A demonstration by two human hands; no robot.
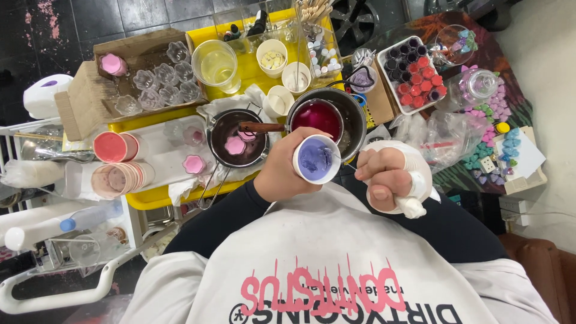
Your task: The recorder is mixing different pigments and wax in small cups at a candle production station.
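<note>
While the stack of pink cups (120, 179) and the small dark pot (211, 141) with 2 pink flower shapes in it are left alone on the yellow tray (150, 195), the work is held close to the body, above the tabletop. A white paper cup (316, 159) with lilac wax in its bottom is gripped around its side by the left hand (282, 174), its mouth tilted up toward the camera, just in front of the larger pot (357, 120) of dark red liquid. To its right, the grip of the right hand (384, 180) is closed into a fist on a wad of white cloth (414, 180), thumb on top.

Judged from this, the cup is being handled between pours or wiped. Whatever follows, a steady, level cup is called for if the wax is soft.

Whether the lilac wax is liquid or set cannot be told. The left fingers are hidden behind the cup. Anything wrapped inside the cloth is concealed.
</note>
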